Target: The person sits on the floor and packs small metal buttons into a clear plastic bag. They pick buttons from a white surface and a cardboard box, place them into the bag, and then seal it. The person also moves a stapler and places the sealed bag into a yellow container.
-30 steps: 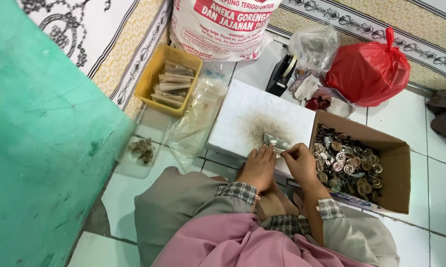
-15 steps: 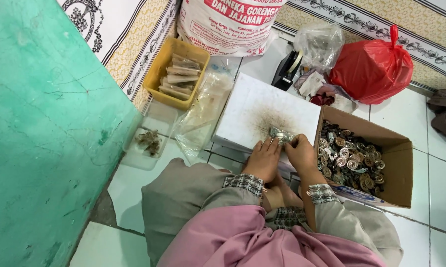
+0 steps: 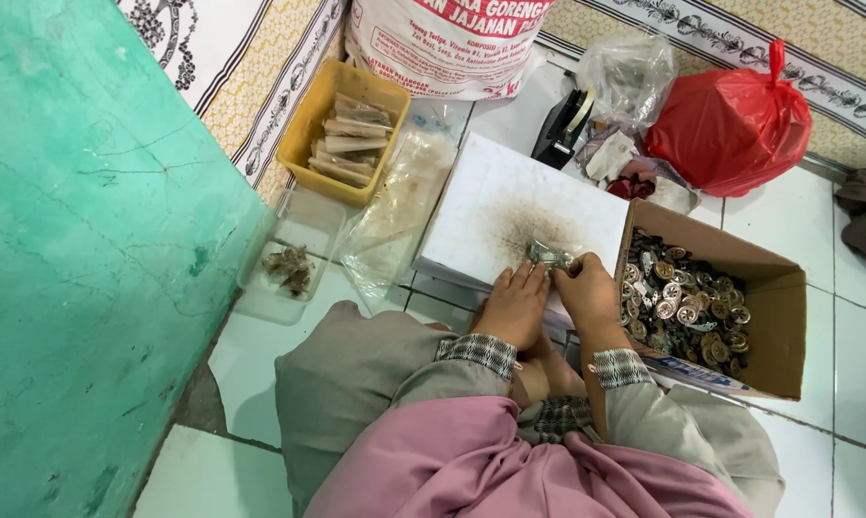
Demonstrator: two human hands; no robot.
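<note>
Seated on the tiled floor (image 3: 260,345), with both hands meeting at the near edge of a white board (image 3: 510,206) that lies flat like a small table. Left hand (image 3: 516,305) resting palm down on the board, fingers stretched forward and touching the small metal piece (image 3: 548,254) from the left side. Right hand (image 3: 586,288) closed around the right end of the same piece, fingers curled, so the two hands together, almost touching each other. Metal piece just in front of the fingertips, its long axis running roughly left to right across the board; exact shape too small to tell. Right hand a little nearer to it, and also nearer to the open cardboard box (image 3: 783,317) full of round metal parts (image 3: 682,307), which stands just beside the board on the right. Further left, a yellow tray (image 3: 303,144) with flat pale strips, and a clear plastic container (image 3: 298,225) with some brownish scraps. Behind the board, a red plastic bag (image 3: 725,129) and a big white sack (image 3: 452,43).
</note>
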